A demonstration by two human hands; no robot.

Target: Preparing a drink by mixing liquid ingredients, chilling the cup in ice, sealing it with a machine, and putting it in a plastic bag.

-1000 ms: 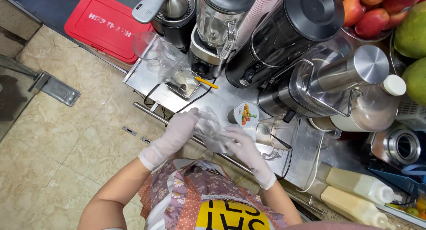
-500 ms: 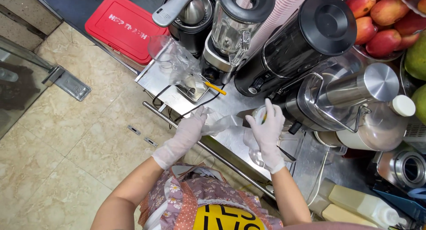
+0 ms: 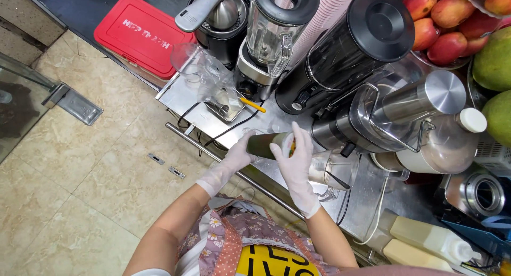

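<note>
Both gloved hands are on a can (image 3: 264,145) that lies tilted on its side just above the steel desk (image 3: 181,95), near its front edge. The left hand (image 3: 234,160) grips the can's base end, fingers curled around it. The right hand (image 3: 294,164) lies flat over the lid end, fingers (image 3: 303,140) straight and pointing away from the body, so it presses rather than clamps. Whether the lid is open or sealed cannot be told; the palm hides most of it.

The main risk looks like a slip. Thin gloves on smooth metal give little grip, and the right hand is not closed around anything. If the can twists out, it drops onto the rail (image 3: 213,153) or the tiled floor (image 3: 80,164), because it is held right at the desk's edge.

A spill is the second risk. With the can on its side, any opening at the lid would pour over the glove, the desk, and the black cable (image 3: 223,131) running just to the left under the hands.

The space is crowded. A clear jug (image 3: 332,172) sits just to the right of the right hand, and the blender (image 3: 269,39) and juicer (image 3: 394,113) stand close behind. A jerk of either elbow could knock the jug or the plastic cups (image 3: 199,68) to the far left.
</note>
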